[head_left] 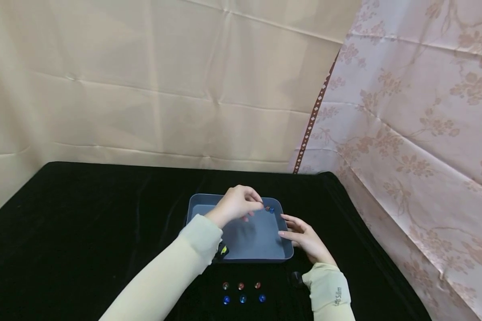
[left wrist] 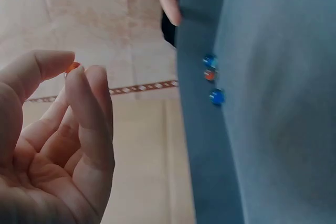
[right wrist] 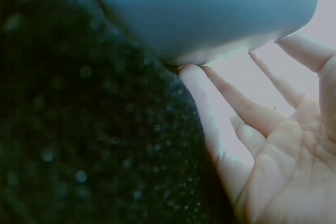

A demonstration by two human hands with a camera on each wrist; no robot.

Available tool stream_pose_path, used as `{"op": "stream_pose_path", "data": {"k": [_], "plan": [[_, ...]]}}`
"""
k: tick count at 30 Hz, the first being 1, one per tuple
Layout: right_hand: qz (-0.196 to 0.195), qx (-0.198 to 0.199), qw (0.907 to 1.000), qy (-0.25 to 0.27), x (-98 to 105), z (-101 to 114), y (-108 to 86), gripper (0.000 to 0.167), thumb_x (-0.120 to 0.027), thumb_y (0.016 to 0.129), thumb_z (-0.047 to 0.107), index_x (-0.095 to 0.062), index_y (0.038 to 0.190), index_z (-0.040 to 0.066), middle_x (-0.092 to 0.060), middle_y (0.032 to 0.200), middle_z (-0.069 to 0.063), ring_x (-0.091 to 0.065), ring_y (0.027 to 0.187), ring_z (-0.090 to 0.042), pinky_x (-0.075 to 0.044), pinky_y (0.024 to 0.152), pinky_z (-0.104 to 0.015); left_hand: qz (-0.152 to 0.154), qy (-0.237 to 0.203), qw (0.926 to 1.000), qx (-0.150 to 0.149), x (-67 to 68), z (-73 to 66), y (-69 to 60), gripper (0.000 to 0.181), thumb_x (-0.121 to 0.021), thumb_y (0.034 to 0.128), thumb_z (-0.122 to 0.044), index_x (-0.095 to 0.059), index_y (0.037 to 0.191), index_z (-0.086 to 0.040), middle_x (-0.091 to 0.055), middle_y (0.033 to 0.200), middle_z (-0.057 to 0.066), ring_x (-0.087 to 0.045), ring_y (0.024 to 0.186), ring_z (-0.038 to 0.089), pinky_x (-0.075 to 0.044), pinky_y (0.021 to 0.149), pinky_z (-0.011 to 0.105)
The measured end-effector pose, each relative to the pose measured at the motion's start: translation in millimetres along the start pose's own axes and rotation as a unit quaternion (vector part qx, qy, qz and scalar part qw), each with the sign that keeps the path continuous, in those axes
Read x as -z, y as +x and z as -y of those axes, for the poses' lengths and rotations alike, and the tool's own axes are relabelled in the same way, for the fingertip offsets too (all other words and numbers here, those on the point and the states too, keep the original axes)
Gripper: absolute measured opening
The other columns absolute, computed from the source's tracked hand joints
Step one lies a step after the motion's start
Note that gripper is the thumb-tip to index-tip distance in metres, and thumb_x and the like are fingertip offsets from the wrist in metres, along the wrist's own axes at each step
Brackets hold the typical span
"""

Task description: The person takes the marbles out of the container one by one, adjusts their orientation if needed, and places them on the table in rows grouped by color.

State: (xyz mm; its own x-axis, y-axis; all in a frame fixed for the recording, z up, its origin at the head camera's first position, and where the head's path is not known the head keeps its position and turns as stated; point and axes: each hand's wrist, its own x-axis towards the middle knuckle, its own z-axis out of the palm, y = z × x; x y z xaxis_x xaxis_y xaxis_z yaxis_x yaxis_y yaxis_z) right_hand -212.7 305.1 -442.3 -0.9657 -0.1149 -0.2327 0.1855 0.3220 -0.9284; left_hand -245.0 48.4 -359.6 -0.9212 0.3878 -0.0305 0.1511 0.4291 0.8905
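Observation:
Between thumb and fingertips my left hand (head_left: 238,204) pinches a small orange marble (left wrist: 72,67), above the far part of a grey-blue tray (head_left: 257,243). Near the tray's far right corner lie a blue marble (left wrist: 217,96), an orange marble (left wrist: 209,74) and another blue marble (left wrist: 209,60), close together. My right hand (head_left: 305,238) is at the tray's right side, its fingers extended. In the right wrist view its fingertips (right wrist: 191,74) touch the outer wall of the tray.
On the black cloth (head_left: 104,232) in front of the tray, glass marbles lie in two rows: a reddish row (head_left: 241,286) and, nearer, a blue row (head_left: 243,298). A beige curtain (head_left: 176,89) hangs behind, a floral one (head_left: 417,125) at the right.

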Motion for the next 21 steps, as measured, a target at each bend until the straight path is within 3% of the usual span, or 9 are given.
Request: {"op": "stream_pose_path", "data": {"k": [9,21], "plan": [[-0.003,-0.004,1.0000,-0.007,0.9,0.4,-0.2,0.059,-0.068,0.093,0.025,-0.045,0.147,0.019,-0.041,0.152,-0.020,-0.050,0.130,-0.037,-0.051,0.097,-0.046,0.039,-0.018,0.9987,-0.028,4.5,-10.1,-23.2,0.015,-0.073,0.0905,-0.018,-0.072,0.105,-0.013,-0.067,0.087,0.002,-0.064,0.070,0.017,-0.058,0.057,0.028],[-0.002,-0.001,0.9999,-0.010,1.1,0.4,0.8,0.059,-0.068,0.093,0.026,-0.045,0.147,0.018,-0.041,0.152,-0.020,-0.050,0.130,-0.037,-0.051,0.098,-0.047,0.063,-0.027,0.9959,-0.059,14.7,1.6,-53.3,0.015,-0.072,0.0913,-0.018,-0.072,0.106,-0.014,-0.068,0.097,0.001,-0.066,0.079,0.024,-0.057,0.058,0.030]]}}
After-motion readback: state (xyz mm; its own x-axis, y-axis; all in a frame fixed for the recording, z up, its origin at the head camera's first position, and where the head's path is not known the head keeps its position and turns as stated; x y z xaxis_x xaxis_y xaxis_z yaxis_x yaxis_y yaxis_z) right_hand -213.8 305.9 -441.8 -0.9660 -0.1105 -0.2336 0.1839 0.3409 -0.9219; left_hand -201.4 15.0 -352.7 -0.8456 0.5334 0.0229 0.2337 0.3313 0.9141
